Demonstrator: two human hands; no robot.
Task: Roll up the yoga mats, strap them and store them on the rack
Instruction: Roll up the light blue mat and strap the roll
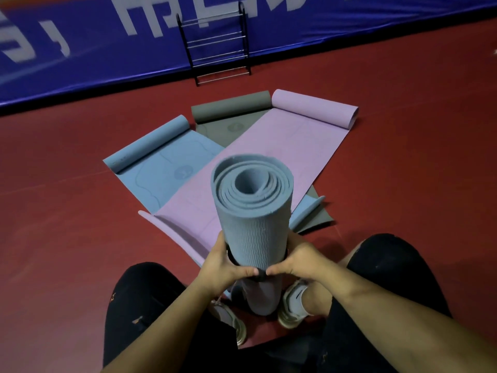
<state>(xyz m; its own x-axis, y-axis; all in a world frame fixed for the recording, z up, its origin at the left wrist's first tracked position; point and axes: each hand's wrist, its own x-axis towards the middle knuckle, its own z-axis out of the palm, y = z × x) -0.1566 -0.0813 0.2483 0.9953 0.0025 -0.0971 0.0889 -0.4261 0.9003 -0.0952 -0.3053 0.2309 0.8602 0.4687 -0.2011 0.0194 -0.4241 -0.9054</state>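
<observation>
Red gym floor (403, 157), blue banner (80, 63) along the wall with a black rack (217, 47) against it. Blue (161, 162), grey (231, 109) and purple (269, 146) mats lie half unrolled, overlapping. The rolled mat (252, 211) stands upright between the feet; left hand (223, 267) and right hand (298, 262) both wrap around it, thumbs at the black strap (260, 274).
</observation>
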